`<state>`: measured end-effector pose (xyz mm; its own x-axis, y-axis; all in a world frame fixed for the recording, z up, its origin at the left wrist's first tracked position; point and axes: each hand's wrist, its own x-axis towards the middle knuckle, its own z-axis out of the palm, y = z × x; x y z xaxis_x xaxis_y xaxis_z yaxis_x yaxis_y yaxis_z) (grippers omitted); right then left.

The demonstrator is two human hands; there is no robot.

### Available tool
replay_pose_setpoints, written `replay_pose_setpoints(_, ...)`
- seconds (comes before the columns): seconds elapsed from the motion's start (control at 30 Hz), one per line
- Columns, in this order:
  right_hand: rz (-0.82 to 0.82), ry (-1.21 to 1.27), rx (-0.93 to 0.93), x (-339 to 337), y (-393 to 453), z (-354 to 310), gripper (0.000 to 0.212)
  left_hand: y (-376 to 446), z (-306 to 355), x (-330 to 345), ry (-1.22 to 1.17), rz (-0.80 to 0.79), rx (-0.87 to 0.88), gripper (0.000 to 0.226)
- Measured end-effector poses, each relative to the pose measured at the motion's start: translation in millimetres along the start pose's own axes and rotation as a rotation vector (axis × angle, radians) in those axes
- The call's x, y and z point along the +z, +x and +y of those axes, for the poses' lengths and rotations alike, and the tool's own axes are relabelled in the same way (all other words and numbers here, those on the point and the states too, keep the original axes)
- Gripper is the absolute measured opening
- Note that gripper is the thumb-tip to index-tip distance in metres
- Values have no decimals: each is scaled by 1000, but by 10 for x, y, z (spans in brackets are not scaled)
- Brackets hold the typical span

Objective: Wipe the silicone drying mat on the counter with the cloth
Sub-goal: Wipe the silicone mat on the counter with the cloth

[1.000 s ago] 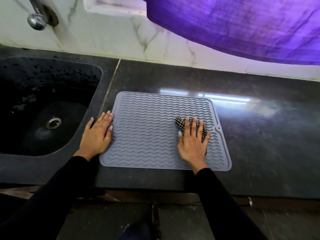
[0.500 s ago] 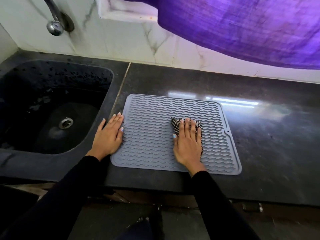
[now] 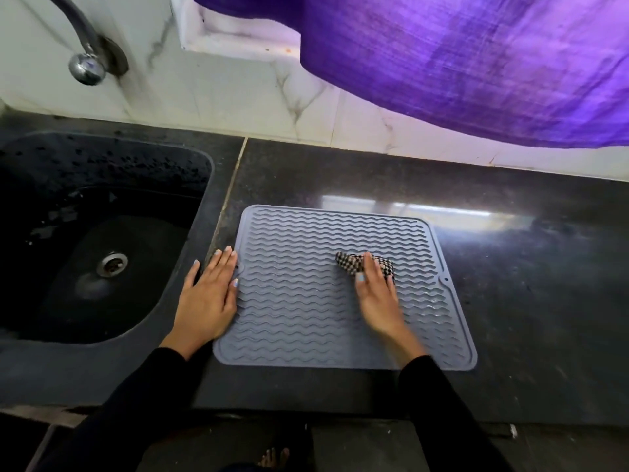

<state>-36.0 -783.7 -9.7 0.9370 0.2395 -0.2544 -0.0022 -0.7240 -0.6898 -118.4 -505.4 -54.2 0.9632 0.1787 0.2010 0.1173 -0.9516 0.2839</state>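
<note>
Dark counter (image 3: 510, 284), left hand (image 3: 207, 298) flat at mat (image 3: 296, 301) edge, right hand (image 3: 376, 294) flat-fingered on cloth (image 3: 350, 262).

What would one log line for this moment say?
step: wiping | right hand: presses cloth on mat | left hand: flat on mat's left edge | place: counter

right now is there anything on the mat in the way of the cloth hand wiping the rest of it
Nothing visible. The right hand presses the checked cloth onto the grey mat, and the ribbed surface around it is bare. The left hand lies flat at the mat's left edge, fingertips just over the rim, apart from the cloth.
</note>
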Motion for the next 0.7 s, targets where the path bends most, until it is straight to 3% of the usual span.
replay_pose_setpoints(0.07,28,566,157,-224,-32,-101,45,-7,0,-7,-7,1,1,64)
replay_pose_setpoints(0.13,148,763,142,-329,-101,-267,44,-2,8,-10,-12,2,-2,66)
replay_pose_setpoints(0.2,180,517,12,-191,-196,-455,47,-3,15,-7,-17,10,-7,67)
replay_pose_setpoints(0.3,74,-125,-198,344,-310,-491,57,-10,11,-4,-29,17,-8,67)
replay_pose_setpoints(0.37,132,-440,-296,668,-355,-376,63,-12,16,-9,-30,18,-6,66)
replay_pose_setpoints(0.43,177,-528,-308,763,-332,-337,69,-13,17,-11,-23,17,-4,65)
replay_pose_setpoints(0.6,52,-556,-338,671,-249,-332,73,-7,11,-6,-25,23,3,62)
replay_pose_setpoints(0.7,-20,-472,-322,575,-242,-356,61,-3,21,-2,-24,16,6,62)
